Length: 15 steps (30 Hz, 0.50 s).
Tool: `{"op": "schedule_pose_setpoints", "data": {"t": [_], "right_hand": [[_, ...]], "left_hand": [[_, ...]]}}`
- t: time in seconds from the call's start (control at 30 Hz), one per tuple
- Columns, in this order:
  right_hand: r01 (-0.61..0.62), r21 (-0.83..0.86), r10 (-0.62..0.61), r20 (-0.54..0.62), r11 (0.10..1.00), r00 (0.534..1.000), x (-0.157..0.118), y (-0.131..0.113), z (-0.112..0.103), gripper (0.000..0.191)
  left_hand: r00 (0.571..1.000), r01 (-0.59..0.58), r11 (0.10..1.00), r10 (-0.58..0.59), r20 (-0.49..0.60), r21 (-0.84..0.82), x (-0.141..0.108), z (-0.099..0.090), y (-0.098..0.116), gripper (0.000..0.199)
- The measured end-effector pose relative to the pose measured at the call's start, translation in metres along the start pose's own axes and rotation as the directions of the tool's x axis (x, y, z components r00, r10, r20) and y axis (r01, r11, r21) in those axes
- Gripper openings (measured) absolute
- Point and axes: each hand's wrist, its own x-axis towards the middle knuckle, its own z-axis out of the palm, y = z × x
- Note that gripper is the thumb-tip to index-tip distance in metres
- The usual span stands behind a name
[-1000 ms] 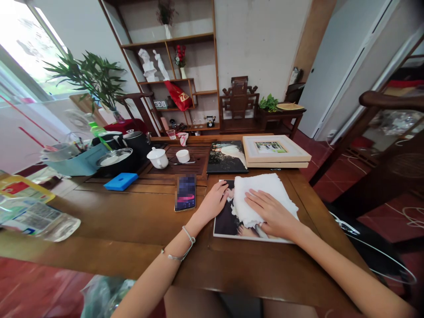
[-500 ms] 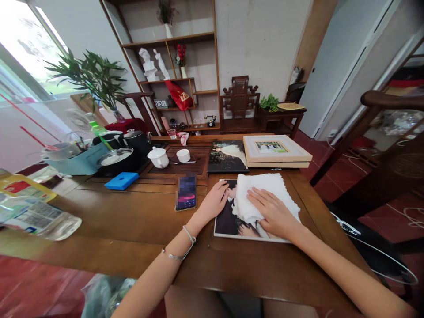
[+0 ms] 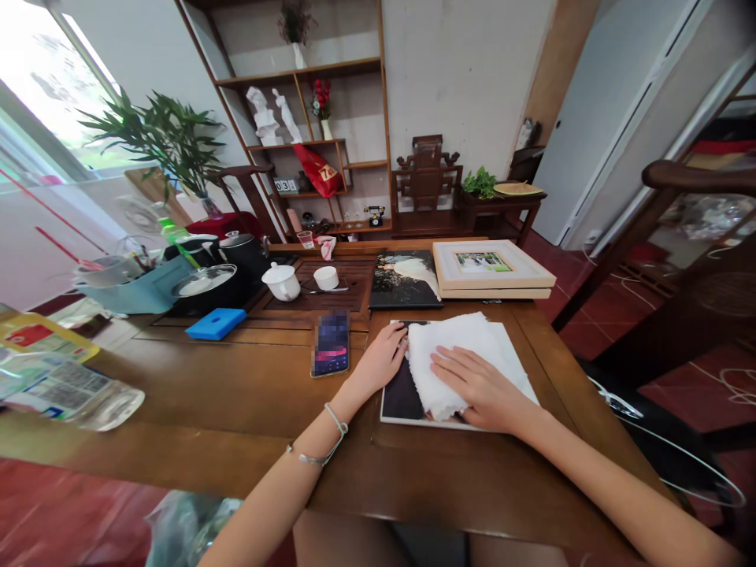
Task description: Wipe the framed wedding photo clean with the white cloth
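A photo panel [image 3: 400, 402] with a white edge lies flat on the wooden table in front of me. Across its middle is spread a white cloth [image 3: 434, 340] with a ragged edge, hiding most of the picture. My right hand [image 3: 472, 382] lies flat on the cloth, fingers stretched out and pressing it against the panel. At the panel's left edge rests my left hand [image 3: 387, 356], its fingers extended onto the dark part of the photo and holding nothing. Left of that hand, a phone [image 3: 331, 344] lies on the table with its screen lit.
Behind the panel lie a dark photo panel [image 3: 402, 282] and stacked pale frames [image 3: 531, 279]. A tea tray [image 3: 354, 299] carries a white lidded cup [image 3: 281, 282] and small bowl [image 3: 326, 277]. Further left are a blue block [image 3: 216, 324], a pan [image 3: 204, 291] and a clear bottle [image 3: 100, 398].
My right hand has slid the cloth a little left and toward me, covering more of the picture's lower part and baring its right side. My left hand stays in place.
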Motion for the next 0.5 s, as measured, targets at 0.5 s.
{"op": "schedule_pose_setpoints", "data": {"t": [0.5], "right_hand": [[-0.174,-0.09,0.173,-0.025,0.981,0.985,-0.002,0.013,0.007,0.069]], "left_hand": [[1.0,0.012,1.0,-0.012,-0.011,0.016,-0.001,-0.001,0.001,0.036]]}}
